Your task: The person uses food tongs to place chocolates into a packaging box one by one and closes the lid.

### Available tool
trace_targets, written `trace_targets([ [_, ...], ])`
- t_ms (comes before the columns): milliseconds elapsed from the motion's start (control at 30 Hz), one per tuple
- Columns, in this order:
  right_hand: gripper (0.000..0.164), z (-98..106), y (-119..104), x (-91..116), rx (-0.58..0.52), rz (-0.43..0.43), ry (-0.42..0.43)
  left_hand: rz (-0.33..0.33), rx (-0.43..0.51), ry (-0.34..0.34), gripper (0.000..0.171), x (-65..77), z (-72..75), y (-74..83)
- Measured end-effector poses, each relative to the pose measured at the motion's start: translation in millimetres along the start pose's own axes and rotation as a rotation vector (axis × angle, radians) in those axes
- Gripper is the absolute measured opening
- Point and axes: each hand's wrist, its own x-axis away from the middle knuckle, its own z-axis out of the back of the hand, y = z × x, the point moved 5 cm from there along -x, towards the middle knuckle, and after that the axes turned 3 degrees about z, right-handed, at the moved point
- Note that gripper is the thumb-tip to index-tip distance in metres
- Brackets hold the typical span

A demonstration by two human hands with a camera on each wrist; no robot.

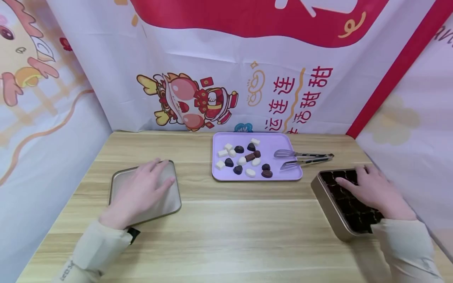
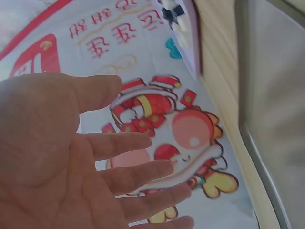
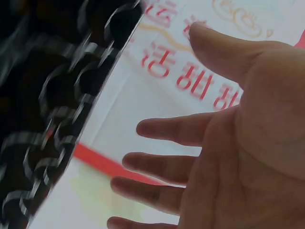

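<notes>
In the head view, my left hand [image 1: 143,190] hovers over a grey metal lid [image 1: 172,202] at the left, its fingers spread. The left wrist view shows that palm with nothing in it and the lid's rim beside it. On the right, my right hand [image 1: 376,192] is above a deep metal tin [image 1: 330,208] fitted with a black divided insert [image 1: 348,206]. Loosely extended fingers [image 3: 167,129] and a bare palm show in the right wrist view. The hand hides part of the insert.
A lilac tray [image 1: 277,141] at the table's back carries dark chocolates [image 1: 238,169] and white chocolates [image 1: 250,173]. Metal tongs [image 1: 311,155] lie across its right edge, handles toward the tin. Printed cloth [image 1: 198,47] hangs behind and at both sides of the wooden table [image 1: 247,236].
</notes>
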Motion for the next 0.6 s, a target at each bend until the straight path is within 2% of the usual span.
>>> trace_targets([
  [267,0.086,-4,48,8,0.021,-0.04,-0.119,-0.002,0.026,-0.025,0.059,-3.5,-9.5,23.9],
  [467,0.071,-14,59,4,0.033,0.006,-0.184,-0.023,0.029,-0.026,0.056,-4.7,-17.5,33.2],
  [600,0.063,-18,62,-1,0.003,0.027,-0.194,-0.034,0.028,-0.025,0.056,-4.0,-19.9,33.9],
])
